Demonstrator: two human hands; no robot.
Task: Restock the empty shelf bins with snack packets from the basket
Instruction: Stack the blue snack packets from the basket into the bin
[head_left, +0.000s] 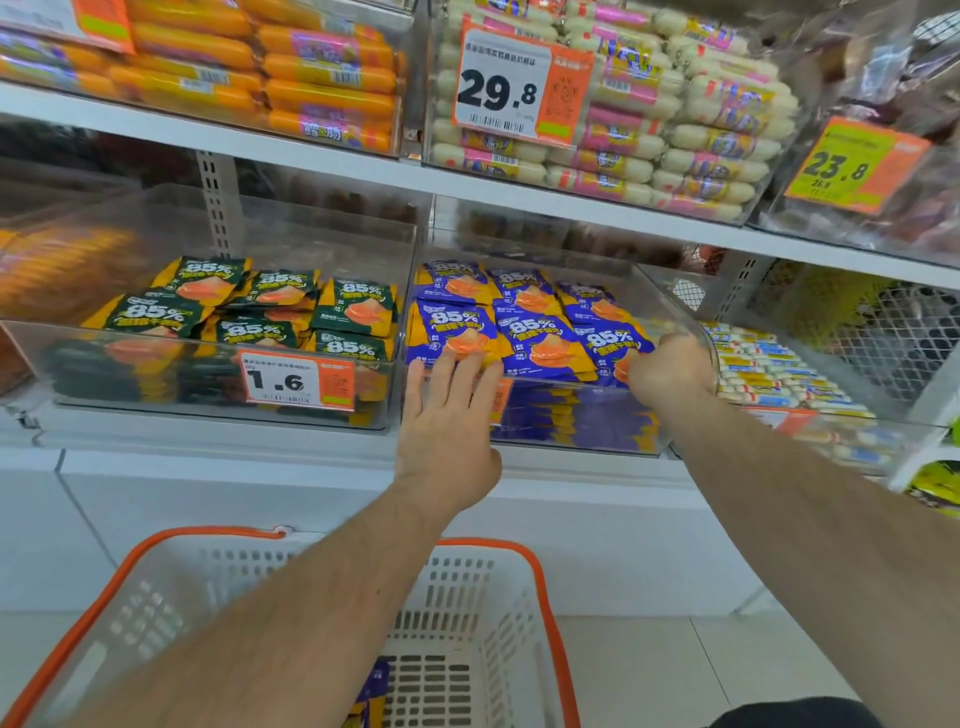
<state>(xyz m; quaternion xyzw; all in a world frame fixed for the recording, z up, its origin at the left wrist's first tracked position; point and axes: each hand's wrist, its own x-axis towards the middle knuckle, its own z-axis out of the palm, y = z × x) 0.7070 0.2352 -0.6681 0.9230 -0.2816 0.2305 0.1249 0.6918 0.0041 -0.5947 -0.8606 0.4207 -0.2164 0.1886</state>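
Observation:
A clear shelf bin (571, 415) at centre holds several blue-and-orange snack packets (524, 332). My left hand (447, 415) lies with straight fingers against the bin's front left, fingertips touching the front packets. My right hand (670, 369) has its fingers curled over the bin's front right rim, beside the rightmost blue packet (613, 343). Whether it also pinches that packet is hidden. Below, a white basket with orange handles (543, 597) stands on the floor. A few blue packets (376, 691) show in it under my left forearm.
A clear bin of green packets (249, 322) with a 1.6 price tag (296, 382) sits to the left. To the right lies a bin of small striped sticks (769, 364). The upper shelf carries orange sausages (311, 78) and white sausages (675, 119). A white cabinet front (208, 499) is below.

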